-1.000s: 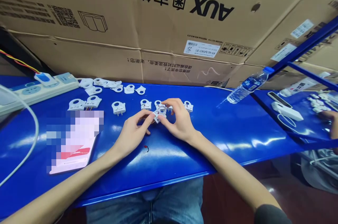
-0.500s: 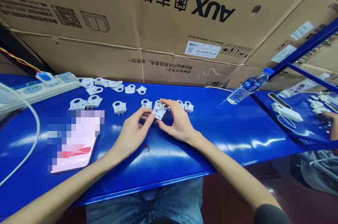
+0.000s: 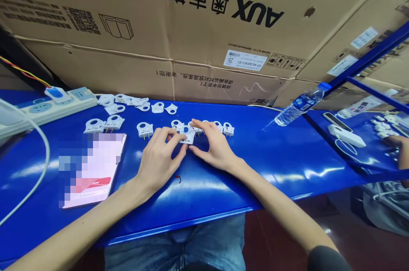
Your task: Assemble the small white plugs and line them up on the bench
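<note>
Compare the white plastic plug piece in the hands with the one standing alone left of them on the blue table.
The held white plastic plug piece is pinched between left hand and right hand; the lone white plug piece is untouched. The held one is partly hidden by fingertips; the lone one shows fully, ring hole up, prongs down. Both are white with a round hole.

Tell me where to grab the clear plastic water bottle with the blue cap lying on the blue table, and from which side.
Grip the clear plastic water bottle around its labelled middle, coming down from above. It lies on its side on the blue table, blue cap pointing away to the right, so the round barrel is exposed on top, and nothing seems to crowd it.
</note>
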Demonstrator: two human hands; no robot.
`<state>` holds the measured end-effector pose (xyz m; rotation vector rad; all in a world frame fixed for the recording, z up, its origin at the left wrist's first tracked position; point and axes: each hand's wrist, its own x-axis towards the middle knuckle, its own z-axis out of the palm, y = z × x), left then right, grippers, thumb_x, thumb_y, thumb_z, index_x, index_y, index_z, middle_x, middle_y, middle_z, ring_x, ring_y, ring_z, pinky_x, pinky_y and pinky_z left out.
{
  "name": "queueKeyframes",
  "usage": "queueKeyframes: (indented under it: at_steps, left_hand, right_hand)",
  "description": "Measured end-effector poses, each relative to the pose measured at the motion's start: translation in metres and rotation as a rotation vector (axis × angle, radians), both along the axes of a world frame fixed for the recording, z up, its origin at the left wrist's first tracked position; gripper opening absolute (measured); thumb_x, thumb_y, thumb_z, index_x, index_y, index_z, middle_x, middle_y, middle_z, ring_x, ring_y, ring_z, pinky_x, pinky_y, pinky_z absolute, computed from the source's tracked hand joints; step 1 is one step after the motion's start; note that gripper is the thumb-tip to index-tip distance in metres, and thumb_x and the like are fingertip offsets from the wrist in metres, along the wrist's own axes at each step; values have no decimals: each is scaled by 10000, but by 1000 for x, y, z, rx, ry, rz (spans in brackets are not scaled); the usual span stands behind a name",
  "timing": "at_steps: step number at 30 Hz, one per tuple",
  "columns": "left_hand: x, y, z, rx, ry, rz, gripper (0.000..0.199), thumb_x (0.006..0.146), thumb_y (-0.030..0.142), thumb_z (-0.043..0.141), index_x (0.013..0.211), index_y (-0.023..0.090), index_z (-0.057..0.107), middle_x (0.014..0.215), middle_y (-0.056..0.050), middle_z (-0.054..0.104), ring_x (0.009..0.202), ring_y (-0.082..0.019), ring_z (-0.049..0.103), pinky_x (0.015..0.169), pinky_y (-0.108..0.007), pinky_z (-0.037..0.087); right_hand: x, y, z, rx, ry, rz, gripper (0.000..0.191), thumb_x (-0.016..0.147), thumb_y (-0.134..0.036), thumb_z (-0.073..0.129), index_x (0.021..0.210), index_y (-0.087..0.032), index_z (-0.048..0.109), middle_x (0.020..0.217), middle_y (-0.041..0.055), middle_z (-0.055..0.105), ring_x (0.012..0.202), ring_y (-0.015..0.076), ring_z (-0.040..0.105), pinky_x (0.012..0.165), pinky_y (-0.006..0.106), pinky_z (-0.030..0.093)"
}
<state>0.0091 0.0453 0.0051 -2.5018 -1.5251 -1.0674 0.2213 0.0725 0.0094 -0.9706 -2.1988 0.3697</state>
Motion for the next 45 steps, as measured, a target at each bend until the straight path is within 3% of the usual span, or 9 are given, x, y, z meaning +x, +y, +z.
queueKeyframes:
  at_steps: [4, 9, 17, 22, 33, 45]
  left_hand:
    - [-9, 10, 9, -12, 27, 162, 236, 1022, 356, 518, 1077, 206, 691, 1094, -104, 627, 1033, -280, 610, 855, -391, 504]
    - [-22, 21, 16, -37, 172, 326, 284, 1017, 358, 493, 1078, 179, 705, 1097, -134, 642, 1027, -319, 590, 827, -419, 468]
    - [-24, 21, 10, -70, 366, 331, 333, 1017, 308, 430, 1032, 139, 716, 1069, -180, 652, 1009, -367, 585, 798, -471, 435]
    - [-22, 21, 4, -57, 363, 310, 325, 1010, 291, 427, 1024, 159, 723, 1032, -172, 669, 1010, -361, 588, 814, -477, 431]
    - [-20, 24, 3, -35, 429, 334, 388, 1059, 324, 374, 1102, 136, 711, 1104, -171, 682, 1001, -348, 587, 794, -459, 399]
    - [-10, 21, -1, -3, 402, 96, 378, 1055, 258, 395, 1225, 152, 715, 1233, -177, 701, 1097, -356, 604, 855, -480, 442]
  right_hand:
    - [12, 7, 8, 30, -92, -201, 509, 1031, -387, 603, 1499, -213, 506, 1480, 124, 603, 1349, 279, 529, 1162, 468, 448]
    - [30, 15, 14, -60, -348, -499, 356, 1032, -330, 535, 1346, -194, 631, 1340, 144, 635, 1194, 324, 567, 981, 451, 515]
    - [43, 17, 21, -170, -587, -728, 286, 1036, -229, 455, 1275, -196, 608, 1245, 147, 653, 1122, 307, 604, 785, 355, 490]
    - [43, 15, 22, -265, -587, -697, 233, 1037, -272, 495, 1237, -214, 602, 1192, 127, 677, 1078, 291, 640, 724, 337, 483]
    - [40, 12, 20, -257, -615, -609, 197, 1053, -303, 535, 1189, -259, 670, 1153, 116, 683, 1079, 304, 602, 679, 322, 478]
    - [39, 12, 20, -262, -600, -579, 214, 1052, -254, 534, 1203, -275, 683, 1147, 107, 687, 1070, 306, 585, 716, 342, 491]
